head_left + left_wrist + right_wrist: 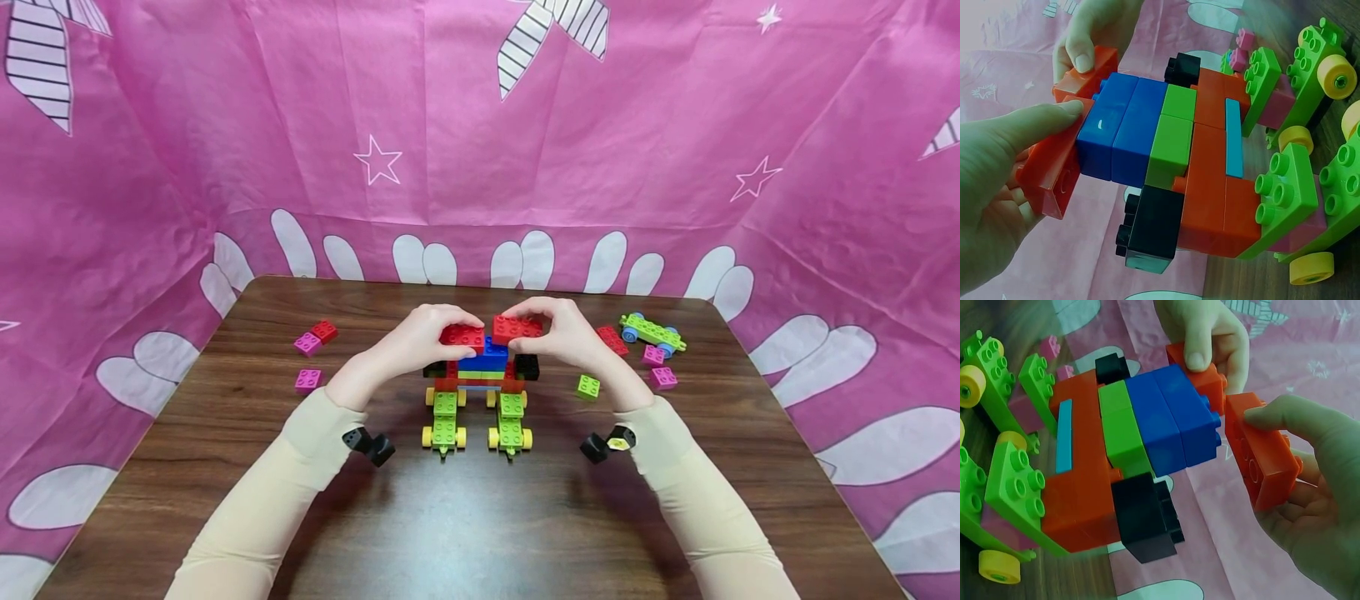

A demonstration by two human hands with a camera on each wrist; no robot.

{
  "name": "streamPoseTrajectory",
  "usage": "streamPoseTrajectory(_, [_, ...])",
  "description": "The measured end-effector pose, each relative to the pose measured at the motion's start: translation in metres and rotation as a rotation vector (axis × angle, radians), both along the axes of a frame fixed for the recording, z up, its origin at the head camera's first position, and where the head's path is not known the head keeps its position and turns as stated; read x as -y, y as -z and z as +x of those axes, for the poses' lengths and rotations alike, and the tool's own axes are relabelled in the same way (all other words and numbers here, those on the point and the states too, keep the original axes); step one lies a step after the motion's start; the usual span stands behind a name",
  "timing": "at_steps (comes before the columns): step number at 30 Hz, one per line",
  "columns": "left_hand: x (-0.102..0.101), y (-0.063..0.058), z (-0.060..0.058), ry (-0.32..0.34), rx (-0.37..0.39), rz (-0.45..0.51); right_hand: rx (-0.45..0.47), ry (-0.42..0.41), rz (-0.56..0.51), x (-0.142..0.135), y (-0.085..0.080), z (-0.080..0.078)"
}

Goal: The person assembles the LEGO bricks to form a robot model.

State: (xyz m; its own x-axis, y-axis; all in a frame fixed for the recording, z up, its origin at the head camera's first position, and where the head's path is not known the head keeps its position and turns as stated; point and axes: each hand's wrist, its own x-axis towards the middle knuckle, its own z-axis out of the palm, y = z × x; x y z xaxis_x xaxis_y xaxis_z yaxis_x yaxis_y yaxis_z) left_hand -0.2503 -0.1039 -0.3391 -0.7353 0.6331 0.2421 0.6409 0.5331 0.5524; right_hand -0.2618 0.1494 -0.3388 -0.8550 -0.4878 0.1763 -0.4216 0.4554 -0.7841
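Observation:
In the head view my left hand [431, 337] pinches a red brick [463, 337] at the left top end of a built brick figure. Opposite it, my right hand [558, 333] grips another red brick [516, 328] by its ends. Blue bricks [1124, 125] form the figure's top, over light green bricks [1172, 134] and a red body [1213, 181]. The left red brick meets the blue studs, while a narrow gap separates the right red brick [1261, 453] from the blue stack. Black bricks [1144, 515] stick out at both sides.
The figure stands on green wheeled bases [511, 432] with yellow wheels. Right of it lie a loose green brick [588, 387], a red piece [612, 340], pink bricks [663, 377] and a green car base [651, 332]. Pink and red bricks [308, 343] lie on the left.

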Motion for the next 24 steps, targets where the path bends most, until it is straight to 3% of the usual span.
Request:
streamPoseTrajectory(9, [-0.0003,0.0014,-0.0008,0.002,-0.02,0.001,-0.037,-0.078,0.012,0.0055,0.0024,-0.0003])
streamPoseTrajectory(24, [-0.0003,0.0,-0.0008,0.0,-0.024,-0.006,-0.079,-0.122,0.06,0.0088,-0.0013,-0.0007])
